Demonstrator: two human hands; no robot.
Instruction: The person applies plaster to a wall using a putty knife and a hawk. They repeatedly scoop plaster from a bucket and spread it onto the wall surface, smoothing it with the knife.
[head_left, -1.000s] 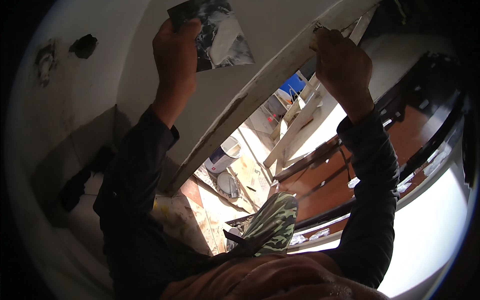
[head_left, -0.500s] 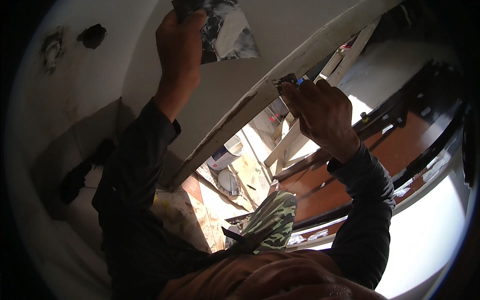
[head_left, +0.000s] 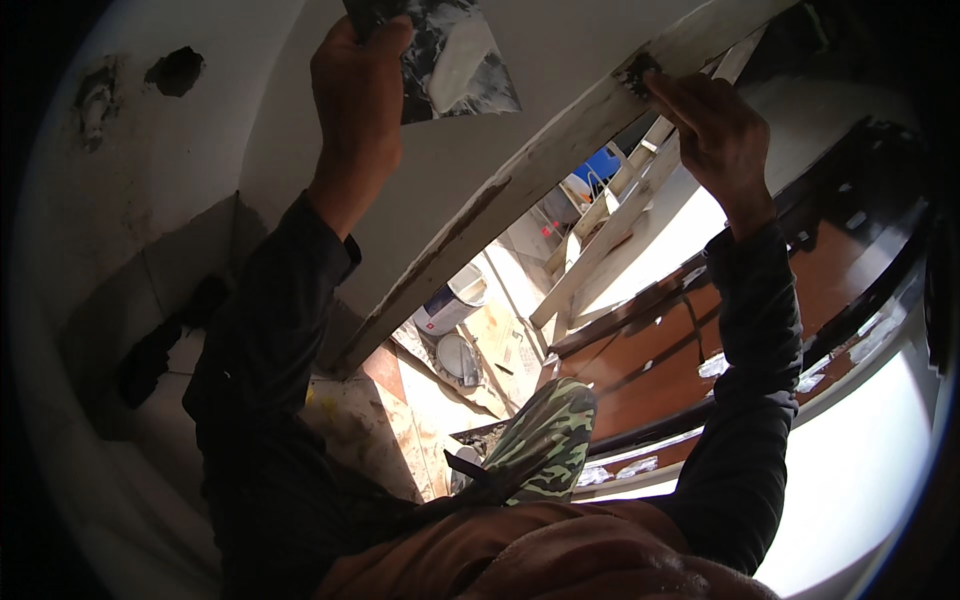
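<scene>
My left hand is closed round the edge of a dark flat putty board, raised against the pale wall in the upper part of the view. A thick smear of white putty lies on its face. Farther right, my right hand grips a small dark-bladed putty knife, its handle hidden by the fingers. The blade rests on the long narrow wall edge, near its upper end. Rough, brownish patches run along the lower stretch of that edge.
Below the edge stand an open paint bucket and a round white container on the littered floor. A wooden ladder leans beyond. A brown, dark-framed door panel lies to the right. The left wall has a hole.
My right hand has slid the putty knife up and to the right along the wall edge. The left hand and its board have hardly moved.
</scene>
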